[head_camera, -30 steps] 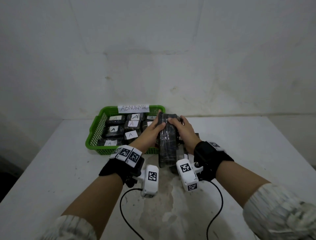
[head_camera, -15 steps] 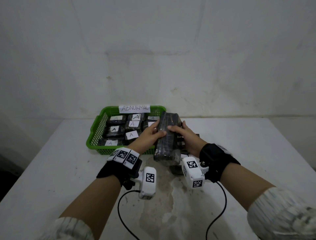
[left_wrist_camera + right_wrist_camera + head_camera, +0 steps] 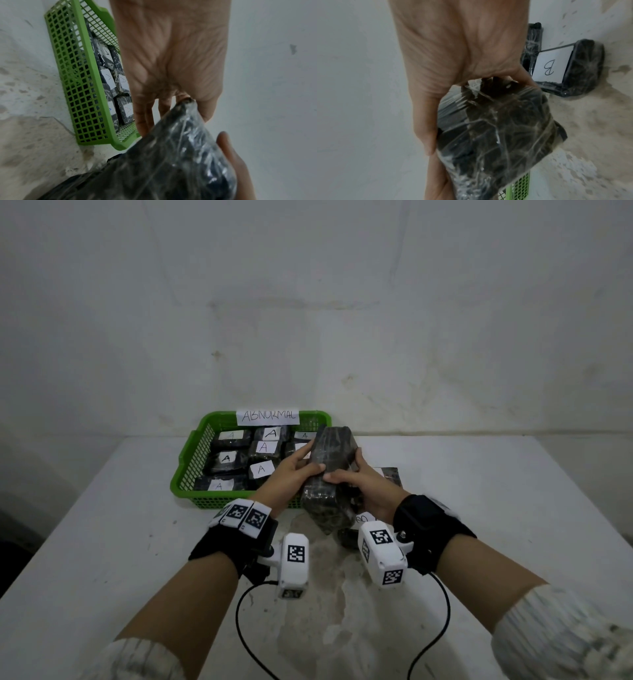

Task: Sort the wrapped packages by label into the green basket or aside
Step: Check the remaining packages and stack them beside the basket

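Observation:
Both hands hold one black plastic-wrapped package in the air, just right of the green basket. My left hand grips its left side, thumb on top. My right hand grips the right side. No label shows on the side facing the head camera. The package fills the lower left wrist view; it is also in the right wrist view. The basket carries an "ABNORMAL" sign and several packages labelled A.
A wrapped package labelled B lies on the white table under my right hand, with another dark package behind it. Cables trail from the wrist cameras toward me. A wall stands behind the table.
The held package has tipped from standing on edge to a flatter tilt, its broad face now turned up, and both hands have shifted slightly toward me.

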Demonstrator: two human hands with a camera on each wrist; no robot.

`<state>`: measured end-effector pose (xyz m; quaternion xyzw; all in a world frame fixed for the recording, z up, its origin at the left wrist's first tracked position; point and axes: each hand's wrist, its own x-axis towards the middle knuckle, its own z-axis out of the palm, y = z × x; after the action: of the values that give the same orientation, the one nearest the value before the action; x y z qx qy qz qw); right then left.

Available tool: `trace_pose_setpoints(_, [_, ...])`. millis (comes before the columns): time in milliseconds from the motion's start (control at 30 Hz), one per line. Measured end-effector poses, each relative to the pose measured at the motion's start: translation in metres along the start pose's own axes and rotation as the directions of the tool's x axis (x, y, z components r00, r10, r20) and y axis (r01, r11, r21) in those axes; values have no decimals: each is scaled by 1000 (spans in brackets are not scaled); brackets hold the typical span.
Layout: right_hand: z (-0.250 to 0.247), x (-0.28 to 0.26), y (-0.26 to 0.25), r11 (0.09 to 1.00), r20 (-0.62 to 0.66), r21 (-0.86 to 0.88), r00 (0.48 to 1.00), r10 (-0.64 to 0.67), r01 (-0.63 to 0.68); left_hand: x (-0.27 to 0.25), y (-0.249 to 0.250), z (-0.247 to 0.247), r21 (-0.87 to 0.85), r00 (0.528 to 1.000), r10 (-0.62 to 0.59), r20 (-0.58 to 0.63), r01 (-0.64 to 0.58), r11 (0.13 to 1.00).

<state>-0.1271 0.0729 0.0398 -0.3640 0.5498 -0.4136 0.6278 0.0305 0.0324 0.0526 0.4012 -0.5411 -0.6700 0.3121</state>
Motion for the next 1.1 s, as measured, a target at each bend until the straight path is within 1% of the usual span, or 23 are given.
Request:
trace_pose_setpoints(133, [5,-2,-4,997,-93,41,994,-59,63,0,-2,4,-43,999,-5,33,6,999])
trace_pose_setpoints(167, [5,-1,-2,995,-101,56,992,-75,81,1,-2,4,-61,1000,-2,27,4,998])
trace_pose_setpoints(233, [6,1,1,993,-67,56,993,-102,106,4,0,1,-112,1000,-1,-14,-1,994])
trace_pose_setpoints(300, [8,1,3,995,-12,8,995,-101,101,7,4,-3,-173,999,-2,-53,-7,985])
trace_pose_setpoints(367, [7,1,3,991,-10,-65,993,-121,120,9,6,-3,-216,998,-9,-57,-4,976])
trace_pose_setpoints(500, [9,1,4,946,-99,-256,968,-232,201,7,6,1,-283,997,-38,-68,17,959])
trace_pose_setpoints(567, [11,1,4,926,-134,-300,951,-277,228,6,5,-1,-293,998,-29,-63,9,956])
trace_pose_setpoints(600, [12,1,4,927,-149,-297,948,-282,229,5,4,-1,-279,999,-15,-38,4,960])
trace_pose_setpoints(667, [12,2,1,945,-157,-257,956,-246,201,2,3,-1,-236,1000,0,1,1,972])
trace_pose_setpoints(767, [9,0,-6,973,-83,-201,988,-134,115,-2,1,-3,-203,1000,10,-17,-14,979])
trace_pose_setpoints(833, [6,-1,-7,980,-40,-179,995,-91,83,-1,0,-5,-218,999,12,-30,-18,976])
trace_pose_setpoints(1000, [6,-8,-11,983,-67,-142,989,-130,119,0,8,-3,-223,999,51,-16,-53,973])
trace_pose_setpoints(1100, [3,-10,-10,981,-30,-144,991,-132,127,1,9,-2,-236,999,47,-18,-49,971])
